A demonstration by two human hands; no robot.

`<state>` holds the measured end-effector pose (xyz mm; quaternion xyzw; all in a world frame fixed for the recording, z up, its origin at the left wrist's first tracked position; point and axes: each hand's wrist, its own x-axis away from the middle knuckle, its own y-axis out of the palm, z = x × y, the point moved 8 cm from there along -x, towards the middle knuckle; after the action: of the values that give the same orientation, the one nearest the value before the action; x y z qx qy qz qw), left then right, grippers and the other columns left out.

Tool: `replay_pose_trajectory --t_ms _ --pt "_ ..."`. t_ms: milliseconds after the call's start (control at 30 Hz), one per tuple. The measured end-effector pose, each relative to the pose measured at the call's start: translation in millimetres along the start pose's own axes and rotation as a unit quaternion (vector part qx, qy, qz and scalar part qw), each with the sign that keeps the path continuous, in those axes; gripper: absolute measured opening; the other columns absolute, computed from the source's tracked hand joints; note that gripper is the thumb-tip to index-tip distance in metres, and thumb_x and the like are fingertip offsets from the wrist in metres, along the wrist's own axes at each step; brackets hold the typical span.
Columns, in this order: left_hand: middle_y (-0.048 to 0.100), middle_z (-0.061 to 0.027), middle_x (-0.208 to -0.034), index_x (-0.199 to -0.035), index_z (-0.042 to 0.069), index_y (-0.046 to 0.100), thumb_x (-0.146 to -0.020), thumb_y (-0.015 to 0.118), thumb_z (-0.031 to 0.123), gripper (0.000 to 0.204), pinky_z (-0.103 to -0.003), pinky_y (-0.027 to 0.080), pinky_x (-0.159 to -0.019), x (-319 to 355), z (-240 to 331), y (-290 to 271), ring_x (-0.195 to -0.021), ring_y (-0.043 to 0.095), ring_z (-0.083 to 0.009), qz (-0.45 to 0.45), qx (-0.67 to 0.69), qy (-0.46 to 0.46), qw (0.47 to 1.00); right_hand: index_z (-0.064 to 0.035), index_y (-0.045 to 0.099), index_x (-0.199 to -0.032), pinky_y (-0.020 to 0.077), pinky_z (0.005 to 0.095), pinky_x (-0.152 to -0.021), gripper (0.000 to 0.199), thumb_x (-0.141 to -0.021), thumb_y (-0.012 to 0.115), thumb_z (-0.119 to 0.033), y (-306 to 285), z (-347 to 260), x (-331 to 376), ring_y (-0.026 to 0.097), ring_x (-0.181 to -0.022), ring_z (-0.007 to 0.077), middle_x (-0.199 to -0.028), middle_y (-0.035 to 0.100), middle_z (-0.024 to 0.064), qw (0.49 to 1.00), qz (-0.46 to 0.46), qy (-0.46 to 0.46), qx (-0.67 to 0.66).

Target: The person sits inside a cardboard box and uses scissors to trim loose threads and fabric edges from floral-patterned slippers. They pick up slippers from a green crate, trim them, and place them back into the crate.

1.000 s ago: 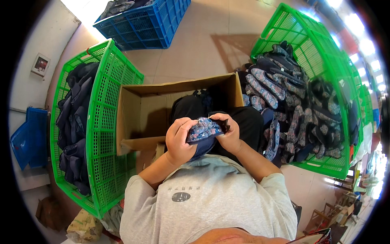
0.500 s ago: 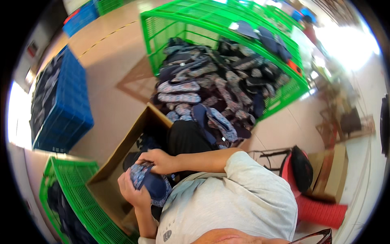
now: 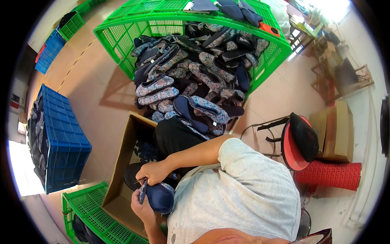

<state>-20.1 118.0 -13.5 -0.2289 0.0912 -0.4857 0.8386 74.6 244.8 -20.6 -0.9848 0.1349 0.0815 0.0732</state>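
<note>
My left hand grips a slipper with a navy face and a floral edge, held close to my body above an open cardboard box. Closed at the slipper's upper edge is my right hand. A small dark thing pokes out by its fingertips, too small to name. Inside the box lie dark floral pieces, partly hidden by my arms and knee. Beyond my knee spreads a large heap of floral slippers, several with navy soles, spilling from a green crate lying open toward me.
To the left stands a blue crate of dark items, with another green crate beside the box. Navy pieces lie on the big crate. A red round seat with a black bag, a red roll and cartons are at right.
The view has swung, so the heap and crates sit further left. The slipper is turned to show more of its navy face, and my right hand has moved along its edge.
</note>
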Motion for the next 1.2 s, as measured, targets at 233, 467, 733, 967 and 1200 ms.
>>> replay_pose_trajectory --t_ms 233,467,733,967,1200 --pt "0.063 -0.0057 -0.091 -0.106 -0.008 0.061 -0.092 0.061 0.006 0.020 -0.025 0.049 -0.075 16.7 -9.2 11.5 -0.078 0.057 -0.0105 -0.091 0.123 -0.070 0.986 0.0019 0.066 -0.088 0.0470 0.0322 -0.066 0.022 -0.066 0.062 0.001 15.0 9.5 7.6 0.060 -0.071 0.0177 -0.076 0.065 0.0088 0.992 -0.076 0.039 -0.098" --pt "0.066 -0.0157 -0.097 -0.106 -0.011 0.058 -0.092 0.061 0.006 0.023 -0.032 0.057 -0.077 38.1 -15.5 33.9 -0.080 0.066 -0.0187 -0.111 0.372 -0.171 0.906 -0.0035 0.061 -0.081 0.0379 0.0263 -0.053 0.018 -0.064 0.063 0.000 34.2 30.2 24.8 0.049 -0.060 0.0096 -0.069 0.054 -0.0010 0.942 -0.138 0.156 -0.262" --pt "0.066 -0.0190 -0.102 -0.114 -0.014 0.056 -0.092 0.064 0.012 0.035 -0.036 0.057 -0.082 43.5 -4.4 42.6 -0.087 0.068 -0.0238 -0.117 0.439 -0.192 0.870 -0.0063 0.058 -0.087 0.0266 0.0214 -0.044 0.023 -0.068 0.066 0.005 49.8 36.7 33.2 0.039 -0.049 0.0049 -0.069 0.050 -0.0033 0.879 -0.186 0.150 -0.413" --pt "0.061 -0.0209 -0.119 -0.127 -0.011 0.048 -0.093 0.063 0.022 0.050 -0.043 0.053 -0.094 42.2 -12.2 47.3 -0.106 0.064 -0.0303 -0.159 0.530 -0.210 0.806 -0.0075 0.058 -0.097 0.0270 0.0210 -0.043 0.023 -0.080 0.071 0.000 45.1 35.4 30.3 0.037 -0.049 0.0031 -0.070 0.049 -0.0043 0.872 -0.250 0.137 -0.398" --pt "0.049 -0.0165 -0.143 -0.141 0.001 0.043 -0.100 0.050 0.032 0.052 -0.054 0.037 -0.111 39.6 -28.0 56.1 -0.130 0.049 -0.0338 -0.220 0.603 -0.218 0.735 -0.0084 0.061 -0.105 0.0330 0.0181 -0.047 0.020 -0.087 0.070 -0.009 33.2 52.4 23.1 0.045 -0.060 0.0031 -0.080 0.055 -0.0062 0.905 -0.152 0.134 -0.374"
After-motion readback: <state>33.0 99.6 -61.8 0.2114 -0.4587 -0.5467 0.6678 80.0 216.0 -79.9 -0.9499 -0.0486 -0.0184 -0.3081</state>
